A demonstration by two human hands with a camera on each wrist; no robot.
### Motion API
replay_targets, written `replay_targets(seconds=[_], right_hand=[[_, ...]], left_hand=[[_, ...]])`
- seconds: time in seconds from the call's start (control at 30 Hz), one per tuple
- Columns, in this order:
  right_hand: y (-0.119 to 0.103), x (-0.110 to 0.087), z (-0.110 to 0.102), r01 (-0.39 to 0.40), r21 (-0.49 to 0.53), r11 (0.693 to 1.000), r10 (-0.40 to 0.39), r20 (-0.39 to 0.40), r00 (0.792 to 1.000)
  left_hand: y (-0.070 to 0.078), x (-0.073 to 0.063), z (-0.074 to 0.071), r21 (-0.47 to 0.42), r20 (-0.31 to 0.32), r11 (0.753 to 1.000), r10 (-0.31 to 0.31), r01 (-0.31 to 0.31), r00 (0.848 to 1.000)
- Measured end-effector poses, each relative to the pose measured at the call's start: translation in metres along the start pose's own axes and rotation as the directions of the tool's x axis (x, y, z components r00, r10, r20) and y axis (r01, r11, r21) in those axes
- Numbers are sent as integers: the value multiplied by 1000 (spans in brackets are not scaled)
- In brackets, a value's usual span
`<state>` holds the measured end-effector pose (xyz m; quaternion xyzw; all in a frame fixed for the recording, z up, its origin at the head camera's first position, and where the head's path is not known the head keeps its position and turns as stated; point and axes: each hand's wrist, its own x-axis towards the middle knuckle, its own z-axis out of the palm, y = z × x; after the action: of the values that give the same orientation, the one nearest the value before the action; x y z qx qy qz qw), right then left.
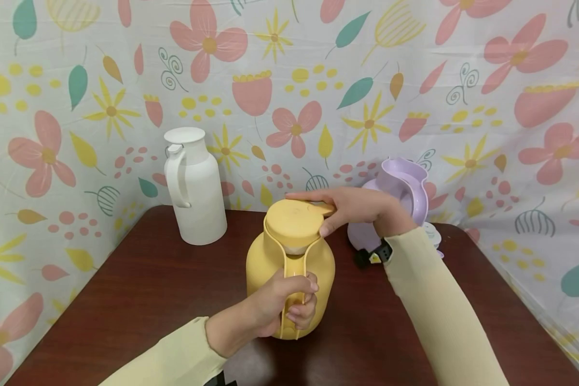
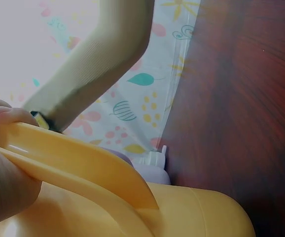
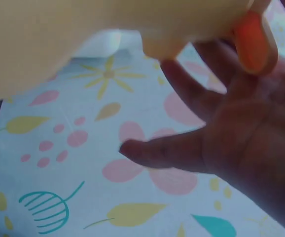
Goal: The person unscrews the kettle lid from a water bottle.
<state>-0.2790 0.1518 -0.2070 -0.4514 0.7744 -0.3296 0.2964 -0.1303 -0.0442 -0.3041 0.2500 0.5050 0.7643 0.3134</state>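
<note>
A yellow vacuum jug [image 1: 255, 268] stands on the table in front of me, its handle [image 1: 294, 262] facing me. My left hand [image 1: 282, 303] grips that handle with curled fingers and thumb. On top sits the round yellow lid [image 1: 294, 220], with a small tab [image 1: 325, 208] at its right side. My right hand [image 1: 357, 209] spans the lid from the right, thumb at the near edge and fingers along the far side. The right wrist view has the jug's body overhead and the fingers [image 3: 162, 150] spread, with a fingertip at the spout [image 3: 162, 47].
A white jug [image 1: 200, 198] stands at the back left of the dark red table [image 1: 173, 305]. Behind my right forearm is a lilac jug [image 1: 410, 179], partly covered, with a small white-and-lilac item [image 1: 431, 234] beside it. A flowered cloth [image 1: 294, 80] hangs around the table.
</note>
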Motion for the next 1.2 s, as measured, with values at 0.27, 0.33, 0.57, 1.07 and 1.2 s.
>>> replay_targets(seconds=[0.27, 0.33, 0.57, 1.07, 1.2], right_hand=[[7, 20, -26, 58, 134, 989, -96, 296, 950], [9, 23, -27, 72, 148, 986, -116, 310, 944], [15, 25, -28, 126, 182, 975, -179, 316, 932], [-25, -25, 84, -30, -32, 999, -9, -813, 582], [-27, -30, 127, -40, -107, 993, -74, -871, 486]], left_hand=[[-1, 0, 1, 10, -18, 1000, -23, 23, 1000], [-1, 0, 1, 5, -28, 999, -33, 33, 999], [-3, 1, 0, -1, -31, 1000, -22, 22, 999], [-2, 0, 0, -29, -30, 1000, -8, 7, 1000], [-2, 0, -1, -46, -14, 999, 5, -6, 1000]])
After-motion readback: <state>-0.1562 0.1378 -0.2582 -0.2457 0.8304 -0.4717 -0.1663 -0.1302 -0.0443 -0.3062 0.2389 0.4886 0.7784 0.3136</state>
